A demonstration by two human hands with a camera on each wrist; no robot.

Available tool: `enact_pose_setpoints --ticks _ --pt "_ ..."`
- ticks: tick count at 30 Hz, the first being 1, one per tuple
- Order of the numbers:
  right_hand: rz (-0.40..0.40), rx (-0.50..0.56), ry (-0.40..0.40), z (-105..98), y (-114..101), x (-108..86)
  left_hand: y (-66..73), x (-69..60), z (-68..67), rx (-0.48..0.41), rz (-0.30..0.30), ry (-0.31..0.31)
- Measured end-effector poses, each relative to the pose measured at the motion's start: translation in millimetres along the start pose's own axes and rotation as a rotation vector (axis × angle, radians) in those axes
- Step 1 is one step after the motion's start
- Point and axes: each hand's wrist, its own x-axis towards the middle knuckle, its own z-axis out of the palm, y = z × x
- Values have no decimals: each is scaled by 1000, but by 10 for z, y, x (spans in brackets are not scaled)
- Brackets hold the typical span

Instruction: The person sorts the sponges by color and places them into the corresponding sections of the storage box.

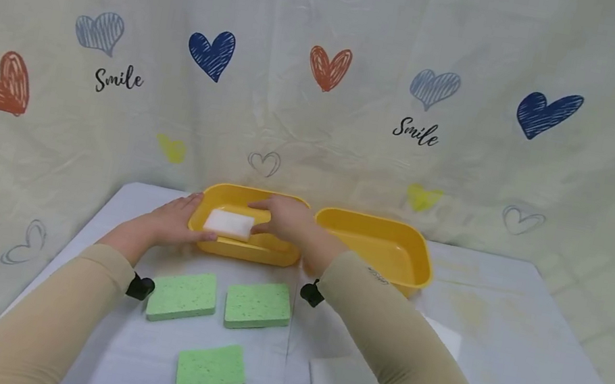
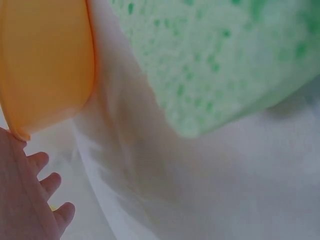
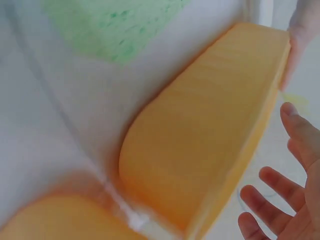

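Observation:
Two yellow trays stand side by side at the back; a white sponge [image 1: 229,224] lies in the left tray [image 1: 247,252]. My left hand [image 1: 172,221] rests on that tray's left edge, its thumb over the front rim. Over the same tray reaches my right hand [image 1: 291,220], fingers apart, thumb close to the sponge's right end; whether they touch I cannot tell. In the right wrist view the right hand [image 3: 295,195] has spread fingers beside the tray wall [image 3: 200,125]. The left wrist view shows part of the left hand [image 2: 22,195] at the tray [image 2: 47,60].
The right tray [image 1: 370,273] holds nothing visible. Three green sponges [image 1: 182,297] [image 1: 258,305] [image 1: 211,369] lie in front of the left tray. White pieces [image 1: 343,382] lie at the right, partly under my right forearm. A curtain with hearts [image 1: 329,69] hangs behind.

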Motion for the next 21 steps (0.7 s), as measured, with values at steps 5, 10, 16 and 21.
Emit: enact_pose_setpoints --ticks 5,10,16,21 --pt "-10 -16 26 -96 133 -230 19 -16 -16 -3 17 10" --pt "-11 -38 53 -154 304 -511 26 -38 -26 -8 15 10" --pt "-60 -49 108 -153 517 -923 40 -43 -28 -15 10 7" --pt "-56 -25 125 -108 715 -1290 40 -33 -18 -12 6 5"
